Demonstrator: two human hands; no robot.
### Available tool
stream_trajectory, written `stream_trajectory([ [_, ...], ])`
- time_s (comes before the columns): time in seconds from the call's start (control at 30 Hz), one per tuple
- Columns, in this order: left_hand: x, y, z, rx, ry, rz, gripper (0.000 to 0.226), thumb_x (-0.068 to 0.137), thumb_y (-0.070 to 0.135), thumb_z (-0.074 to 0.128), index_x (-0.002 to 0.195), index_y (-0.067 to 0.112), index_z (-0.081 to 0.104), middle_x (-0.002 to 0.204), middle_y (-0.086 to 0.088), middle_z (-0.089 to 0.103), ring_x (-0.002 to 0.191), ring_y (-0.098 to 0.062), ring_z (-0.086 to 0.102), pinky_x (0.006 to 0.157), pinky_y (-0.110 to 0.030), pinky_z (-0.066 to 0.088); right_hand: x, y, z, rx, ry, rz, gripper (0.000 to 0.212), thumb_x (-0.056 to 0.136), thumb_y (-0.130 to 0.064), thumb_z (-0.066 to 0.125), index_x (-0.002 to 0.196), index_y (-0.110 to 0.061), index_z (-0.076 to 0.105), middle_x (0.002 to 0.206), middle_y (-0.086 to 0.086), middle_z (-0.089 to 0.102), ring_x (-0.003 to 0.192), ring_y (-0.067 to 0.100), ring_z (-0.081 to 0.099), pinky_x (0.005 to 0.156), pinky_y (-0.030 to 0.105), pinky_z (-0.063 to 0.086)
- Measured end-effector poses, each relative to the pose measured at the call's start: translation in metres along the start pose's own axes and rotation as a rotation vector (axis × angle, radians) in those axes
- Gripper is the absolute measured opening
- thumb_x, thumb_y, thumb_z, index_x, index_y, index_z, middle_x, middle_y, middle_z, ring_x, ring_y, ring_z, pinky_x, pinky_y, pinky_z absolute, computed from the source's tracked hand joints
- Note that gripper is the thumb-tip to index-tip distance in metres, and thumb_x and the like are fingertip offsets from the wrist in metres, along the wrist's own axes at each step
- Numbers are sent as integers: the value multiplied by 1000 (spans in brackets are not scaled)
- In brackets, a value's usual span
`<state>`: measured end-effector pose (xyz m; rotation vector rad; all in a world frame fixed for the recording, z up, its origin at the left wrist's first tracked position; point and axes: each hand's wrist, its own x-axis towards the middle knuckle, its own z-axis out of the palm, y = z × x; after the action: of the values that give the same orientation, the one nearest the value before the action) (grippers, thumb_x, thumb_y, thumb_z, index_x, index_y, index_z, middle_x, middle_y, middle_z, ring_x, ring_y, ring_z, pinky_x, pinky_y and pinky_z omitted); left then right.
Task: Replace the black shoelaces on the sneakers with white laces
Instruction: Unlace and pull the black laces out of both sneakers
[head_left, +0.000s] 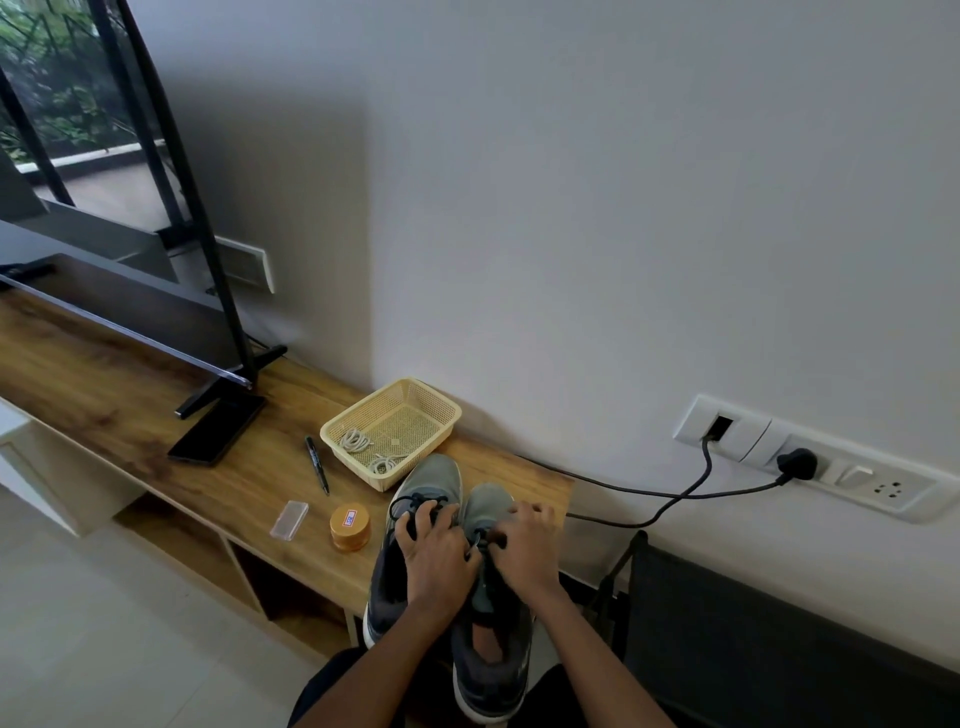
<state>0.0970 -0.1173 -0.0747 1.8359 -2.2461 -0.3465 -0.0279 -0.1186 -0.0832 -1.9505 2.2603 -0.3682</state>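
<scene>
Two grey sneakers stand side by side at the right end of the wooden table (156, 374), toes toward the wall. On the left sneaker (431, 480) a loose black lace (415, 503) loops over the tongue. My left hand (436, 556) lies across both shoes with its fingers curled near that lace. My right hand (524, 545) rests on the right sneaker (491, 675) and pinches its black lace (480, 540) at the eyelets. Two coiled white laces (358, 441) lie in the beige basket (441, 405) just beyond the shoes.
A black pen (317, 465), a small clear case (289, 519) and a round orange tin (350, 526) lie left of the shoes. A dark phone (218, 431) sits by the TV stand (228, 384). Black cables (675, 493) run to wall sockets at right.
</scene>
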Motion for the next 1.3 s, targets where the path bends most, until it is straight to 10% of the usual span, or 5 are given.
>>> stream_trajectory([
  [0.27, 2, 3, -2, 18, 8, 0, 28, 91, 40, 46, 96, 24, 68, 142, 14, 36, 138, -16, 14, 110, -43, -4, 3, -2, 8, 22, 137, 76, 13, 87, -21, 59, 87, -14, 70, 114, 3, 57, 105, 25, 45, 83, 34, 44],
  [0.6, 1, 5, -4, 30, 11, -4, 32, 92, 41, 43, 96, 24, 69, 140, 15, 37, 137, -16, 16, 109, -41, -3, -2, 53, 1, 373, 149, 740, 22, 93, -13, 44, 93, -9, 65, 115, 15, 53, 106, 31, 48, 80, 35, 41],
  [0.9, 0, 5, -3, 47, 1, 10, 33, 94, 43, 42, 101, 27, 70, 146, 15, 31, 140, -16, 11, 107, -42, -5, 1, 5, -7, -3, 11, 41, 23, 88, -29, 57, 107, -22, 67, 135, 0, 46, 126, 29, 31, 98, 37, 34],
  [1.3, 1, 5, -5, 40, 18, -13, 31, 91, 41, 44, 93, 25, 70, 142, 16, 36, 138, -16, 14, 106, -41, -7, 2, 17, -13, -85, 165, 185, 15, 91, -18, 50, 92, -16, 66, 110, 0, 56, 103, 20, 45, 79, 30, 36],
])
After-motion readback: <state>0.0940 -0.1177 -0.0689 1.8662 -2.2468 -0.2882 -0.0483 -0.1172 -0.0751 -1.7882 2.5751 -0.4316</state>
